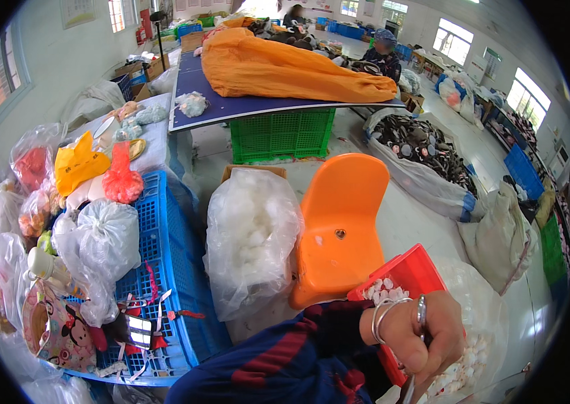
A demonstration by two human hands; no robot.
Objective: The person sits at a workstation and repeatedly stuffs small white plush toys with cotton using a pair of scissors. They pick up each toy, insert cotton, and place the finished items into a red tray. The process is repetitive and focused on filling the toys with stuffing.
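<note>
At the lower right, my left hand (426,330) is closed, thumb against fingers, with silvery bracelets at the wrist and a ring. Just below its fingertips shows a thin, greyish, metal-looking piece (407,389); what the fingers pinch cannot be made out. My dark blue sleeve with red stripes comes in from the lower edge. The hand is over a red plastic bin (418,268) that holds small whitish pieces (384,291). More such pieces (470,360) lie on clear plastic beside it. My right hand cannot be seen.
An orange chair (342,222) stands ahead, beside a clear bag of white stuffing (251,236). On the left, a blue crate (190,316) bears bags, a bottle and a phone (139,331). Beyond are an orange cloth bundle (278,67) on a table, a sack of dark pieces (419,148) and two people.
</note>
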